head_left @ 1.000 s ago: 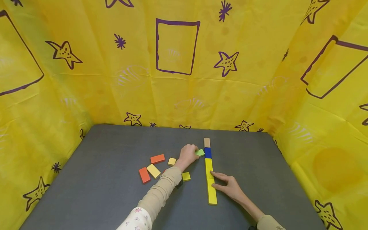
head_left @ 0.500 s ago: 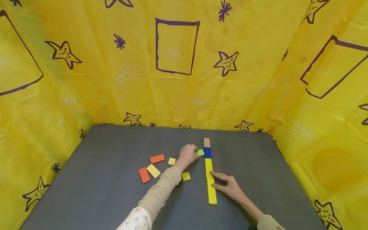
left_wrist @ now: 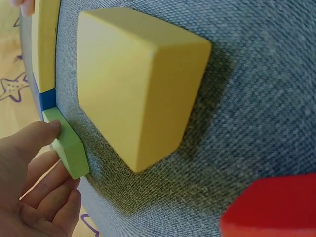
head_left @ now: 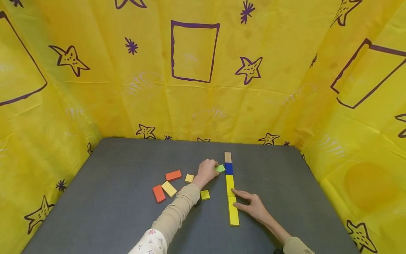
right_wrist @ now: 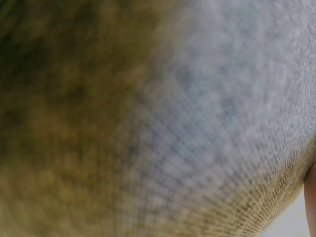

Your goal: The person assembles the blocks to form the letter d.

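Behind the left hand (head_left: pixel 207 170): wrinkled beige sleeve (head_left: pixel 177 212), black wrist piece (head_left: pixel 198 202), then white flowered fabric (head_left: pixel 150 243). Behind the right hand (head_left: pixel 256 209): another beige sleeve (head_left: pixel 296 246).

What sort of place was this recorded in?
Probably a small enclosed recording or play booth, though the wider room is out of view. Patterned yellow fabric hangs behind and to both sides of a dark, woven-looking work surface, which holds a row of blocks.

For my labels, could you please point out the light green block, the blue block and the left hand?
Light green block (head_left: pixel 220 168), head view, top face.
Blue block (head_left: pixel 229 168), head view, top face.
Left hand (head_left: pixel 206 171), head view, its back.
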Demonstrator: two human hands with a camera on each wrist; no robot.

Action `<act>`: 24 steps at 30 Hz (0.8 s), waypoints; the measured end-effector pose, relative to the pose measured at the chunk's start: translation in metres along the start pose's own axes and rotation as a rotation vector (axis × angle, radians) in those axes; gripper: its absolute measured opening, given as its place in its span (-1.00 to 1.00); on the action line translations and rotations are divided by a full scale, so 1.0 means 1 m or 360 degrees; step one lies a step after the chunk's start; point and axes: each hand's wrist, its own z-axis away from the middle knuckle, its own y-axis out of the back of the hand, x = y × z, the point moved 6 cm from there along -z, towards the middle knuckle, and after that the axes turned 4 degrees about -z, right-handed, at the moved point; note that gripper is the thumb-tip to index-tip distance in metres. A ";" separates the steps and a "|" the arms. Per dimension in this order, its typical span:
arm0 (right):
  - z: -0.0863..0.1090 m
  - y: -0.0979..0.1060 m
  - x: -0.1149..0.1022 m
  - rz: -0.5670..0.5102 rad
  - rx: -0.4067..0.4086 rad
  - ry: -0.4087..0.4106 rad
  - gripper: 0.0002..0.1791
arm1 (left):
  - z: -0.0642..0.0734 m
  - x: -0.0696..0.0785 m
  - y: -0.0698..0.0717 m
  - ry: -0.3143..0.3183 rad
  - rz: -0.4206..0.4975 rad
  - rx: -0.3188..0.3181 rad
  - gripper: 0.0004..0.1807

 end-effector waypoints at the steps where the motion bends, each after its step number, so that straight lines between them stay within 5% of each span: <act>1: 0.000 0.000 -0.002 0.0002 0.0002 0.0003 -0.39 | 0.000 0.000 0.000 0.0000 0.0006 0.0001 -0.72; 10: 0.006 0.002 -0.033 0.0046 -0.0020 -0.0032 -0.41 | 0.001 -0.001 0.000 -0.0031 0.0029 0.0015 -0.72; 19: 0.001 -0.001 -0.003 0.0043 0.0009 -0.0021 -0.40 | 0.007 -0.001 0.014 -0.0148 0.0097 0.0060 -0.70; 24: 0.000 -0.001 0.002 0.0046 0.0001 -0.0009 -0.39 | 0.007 -0.006 0.021 -0.0097 0.0131 0.0029 -0.64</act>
